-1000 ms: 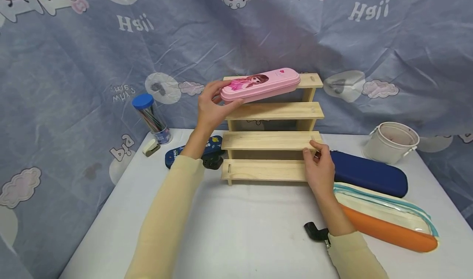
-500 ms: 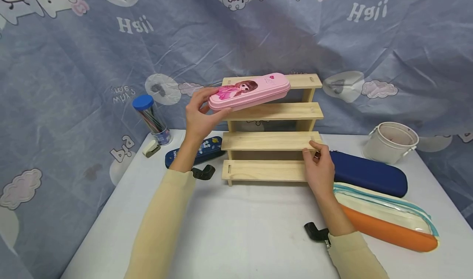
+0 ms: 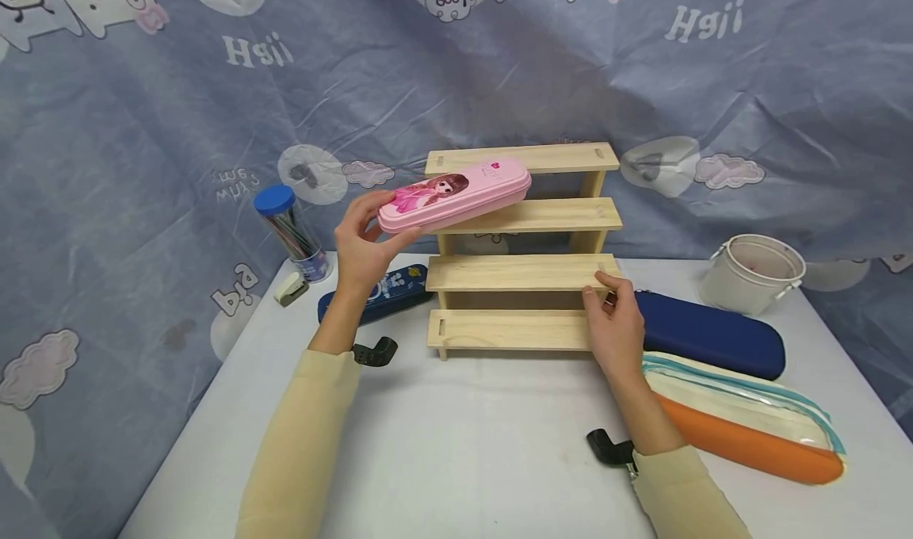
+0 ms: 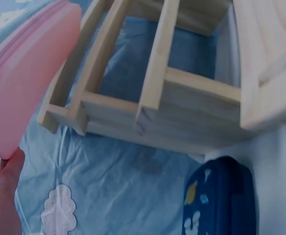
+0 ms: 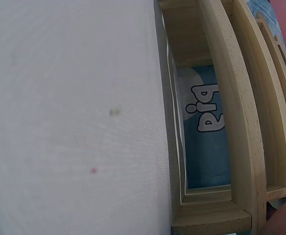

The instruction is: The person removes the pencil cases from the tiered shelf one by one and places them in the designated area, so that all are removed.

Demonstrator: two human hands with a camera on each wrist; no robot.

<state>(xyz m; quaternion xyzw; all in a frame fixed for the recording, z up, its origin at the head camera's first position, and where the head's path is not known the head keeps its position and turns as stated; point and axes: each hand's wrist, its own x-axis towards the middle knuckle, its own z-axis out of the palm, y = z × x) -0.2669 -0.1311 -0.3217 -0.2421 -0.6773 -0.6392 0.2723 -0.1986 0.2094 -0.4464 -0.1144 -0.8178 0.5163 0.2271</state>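
Note:
My left hand (image 3: pixel 364 246) holds a pink pencil case (image 3: pixel 456 194) by its left end, fingers on the far side and thumb on the near edge. The case, with a doll picture on its lid, is tilted in the air before the upper tiers of a wooden stepped shelf (image 3: pixel 521 273). In the left wrist view the pink case (image 4: pixel 30 73) stands clear of the shelf's end. My right hand (image 3: pixel 616 325) grips the shelf's right end at the second tier from the bottom. In the right wrist view only a bit of that hand (image 5: pixel 285 218) shows.
A dark blue space-print pencil case (image 3: pixel 399 289) lies left of the shelf. Beyond it stand a blue-lidded jar (image 3: pixel 288 234) and a small stapler-like item (image 3: pixel 291 288). At right are a navy case (image 3: pixel 713 337), an orange-and-cream pouch (image 3: pixel 749 428) and a white bucket (image 3: pixel 756 273).
My left hand has drawn the pink case left and downward, from in front of the top tier toward the shelf's left side. The right hand has stayed on the shelf.

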